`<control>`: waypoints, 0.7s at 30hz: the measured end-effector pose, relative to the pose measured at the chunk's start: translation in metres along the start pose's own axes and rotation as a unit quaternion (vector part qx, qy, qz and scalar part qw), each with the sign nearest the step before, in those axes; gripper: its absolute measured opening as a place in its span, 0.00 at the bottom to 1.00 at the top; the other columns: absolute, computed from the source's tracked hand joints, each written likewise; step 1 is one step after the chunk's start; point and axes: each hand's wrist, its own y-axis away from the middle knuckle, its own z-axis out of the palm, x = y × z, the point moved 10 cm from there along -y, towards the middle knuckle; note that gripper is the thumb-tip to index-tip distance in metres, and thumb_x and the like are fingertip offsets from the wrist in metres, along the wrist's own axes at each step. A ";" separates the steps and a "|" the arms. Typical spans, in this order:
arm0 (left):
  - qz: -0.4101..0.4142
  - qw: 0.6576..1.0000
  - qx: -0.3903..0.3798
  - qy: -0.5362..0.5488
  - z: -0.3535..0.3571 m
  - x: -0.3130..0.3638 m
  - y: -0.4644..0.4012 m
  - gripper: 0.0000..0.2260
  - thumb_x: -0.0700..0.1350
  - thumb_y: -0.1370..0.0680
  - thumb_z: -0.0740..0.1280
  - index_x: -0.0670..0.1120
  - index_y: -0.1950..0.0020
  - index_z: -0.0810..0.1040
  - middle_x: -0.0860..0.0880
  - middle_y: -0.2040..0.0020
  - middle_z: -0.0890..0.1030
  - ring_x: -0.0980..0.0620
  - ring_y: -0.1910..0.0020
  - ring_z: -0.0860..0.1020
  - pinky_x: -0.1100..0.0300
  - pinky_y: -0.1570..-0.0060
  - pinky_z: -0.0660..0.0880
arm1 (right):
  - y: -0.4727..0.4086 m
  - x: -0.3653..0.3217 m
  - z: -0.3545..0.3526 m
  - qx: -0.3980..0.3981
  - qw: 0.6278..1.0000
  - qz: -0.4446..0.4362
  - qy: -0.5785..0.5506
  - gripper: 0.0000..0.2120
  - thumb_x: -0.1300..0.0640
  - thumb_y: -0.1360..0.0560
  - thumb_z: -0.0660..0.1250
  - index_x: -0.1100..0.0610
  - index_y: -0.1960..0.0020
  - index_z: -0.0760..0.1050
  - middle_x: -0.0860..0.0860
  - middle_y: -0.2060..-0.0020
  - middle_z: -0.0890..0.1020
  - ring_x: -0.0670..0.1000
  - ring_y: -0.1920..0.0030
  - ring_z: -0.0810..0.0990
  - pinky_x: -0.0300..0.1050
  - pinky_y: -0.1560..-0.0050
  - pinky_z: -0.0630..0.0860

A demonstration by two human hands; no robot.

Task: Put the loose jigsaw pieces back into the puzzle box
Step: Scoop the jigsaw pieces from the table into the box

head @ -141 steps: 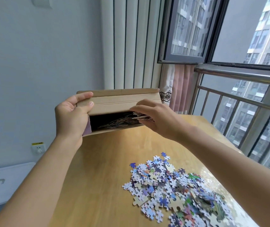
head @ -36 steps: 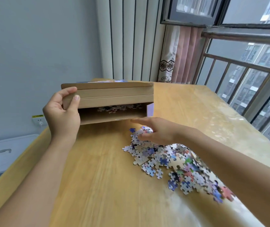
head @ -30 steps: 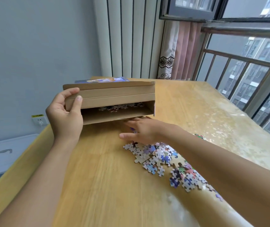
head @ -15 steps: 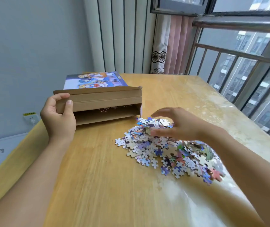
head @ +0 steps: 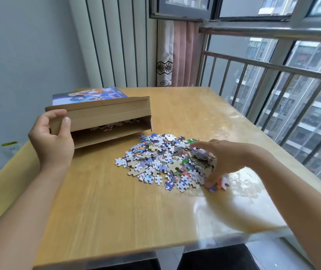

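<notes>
On the counter (head: pixel 101 201) the box (head: pixel 105 117) lies at ten o'clock, its open side facing the pile of pieces (head: pixel 163 158) just beside it at four o'clock. The left hand (head: pixel 52 141) is at the box's left end; the right hand (head: pixel 220 160) sits on the pile's right edge.

A light wooden table with a glossy, transparent cover sheet (head: pixel 136 211) carries everything here. The sheet reflects the window light along the table's right side and near corner. Toward the far left of the top rests a flat brown cardboard puzzle box with a colourful printed lid (head: pixel 101 114), its open end facing the near side, its lower flap lying on the wood; a few pieces show inside the opening. Just to the right of that opening, a loose heap of small multicoloured cardboard jigsaw pieces (head: pixel 159 158) spreads across the middle of the tabletop, some face up, some showing plain backs.
</notes>
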 end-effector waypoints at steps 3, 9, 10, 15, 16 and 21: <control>0.004 1.000 0.003 0.004 0.000 0.001 -0.001 0.09 0.45 0.22 0.67 0.62 0.52 0.78 0.53 0.50 0.81 0.57 0.52 0.76 0.59 0.47 0.75 | -0.008 -0.012 -0.009 0.026 0.999 -0.032 -0.014 0.49 0.41 0.39 0.83 0.39 0.24 0.63 0.49 0.34 0.75 0.54 0.41 0.76 0.53 0.39 0.76; 0.001 1.000 -0.001 0.002 0.001 0.001 -0.001 0.08 0.46 0.22 0.67 0.61 0.52 0.79 0.53 0.53 0.80 0.57 0.56 0.75 0.62 0.52 0.73 | -0.021 -0.021 -0.026 0.101 0.992 -0.062 -0.042 0.31 0.54 0.30 0.79 0.48 0.29 0.72 0.49 0.40 0.79 0.54 0.44 0.79 0.52 0.43 0.79; 0.001 1.000 -0.003 0.001 0.001 0.002 -0.001 0.09 0.45 0.22 0.67 0.61 0.51 0.79 0.55 0.54 0.80 0.59 0.57 0.74 0.64 0.53 0.72 | -0.022 -0.021 -0.029 0.117 0.990 -0.068 -0.049 0.29 0.56 0.29 0.77 0.49 0.30 0.74 0.48 0.40 0.80 0.53 0.42 0.79 0.51 0.43 0.79; -0.005 1.000 -0.012 0.002 0.004 0.005 0.002 0.07 0.44 0.21 0.68 0.56 0.47 0.79 0.62 0.56 0.78 0.65 0.61 0.73 0.67 0.55 0.70 | -0.025 -0.023 -0.042 0.153 0.980 -0.091 -0.094 0.22 0.55 0.29 0.78 0.49 0.36 0.79 0.46 0.42 0.81 0.49 0.46 0.79 0.45 0.45 0.76; -0.008 1.000 -0.014 0.002 0.004 0.005 0.003 0.07 0.43 0.21 0.68 0.56 0.47 0.79 0.62 0.56 0.77 0.66 0.61 0.73 0.68 0.55 0.70 | -0.025 -0.025 -0.046 0.160 0.977 -0.096 -0.107 0.21 0.55 0.29 0.78 0.50 0.37 0.80 0.45 0.44 0.82 0.48 0.50 0.80 0.44 0.48 0.76; -0.011 0.999 -0.028 0.015 0.009 0.011 0.004 0.08 0.40 0.20 0.67 0.51 0.45 0.81 0.62 0.53 0.80 0.64 0.53 0.77 0.70 0.48 0.72 | -0.028 -0.041 -0.078 0.232 0.937 -0.132 -0.225 0.13 0.62 0.29 0.78 0.51 0.46 0.83 0.47 0.48 0.84 0.48 0.58 0.86 0.45 0.57 0.85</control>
